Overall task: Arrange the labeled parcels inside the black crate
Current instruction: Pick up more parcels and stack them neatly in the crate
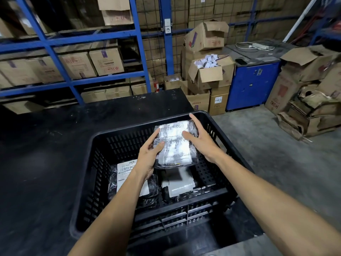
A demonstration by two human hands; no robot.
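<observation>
A black crate [103, 163] with slotted walls is found standing on a dark table [46, 145], near its right-hand edge. A plastic-wrapped parcel [174, 145] with a white, glare-washed label is held above the crate's interior, toward the far right corner, clear of the crate floor. The parcel is gripped from both sides: the left hand [149, 157] is closed on its near left edge, thumb laid on top and fingers underneath, while the right hand [200, 139] is pressed against the right side, thumb resting on the upper face and fingers extended along the far edge.

Two further parcels are noted lying flat on the crate floor. One — a dark-wrapped parcel with a barcode label [125, 169] reading "310-BAL17" — is placed at the near left and is partly covered by the left forearm. The second parcel [181, 185], also bearing a white label, is placed just beside it at the near right, directly below the held one; its print cannot be read.

Blue shelving [60, 41] loaded with cardboard boxes [106, 60] is recorded behind the table.
</observation>
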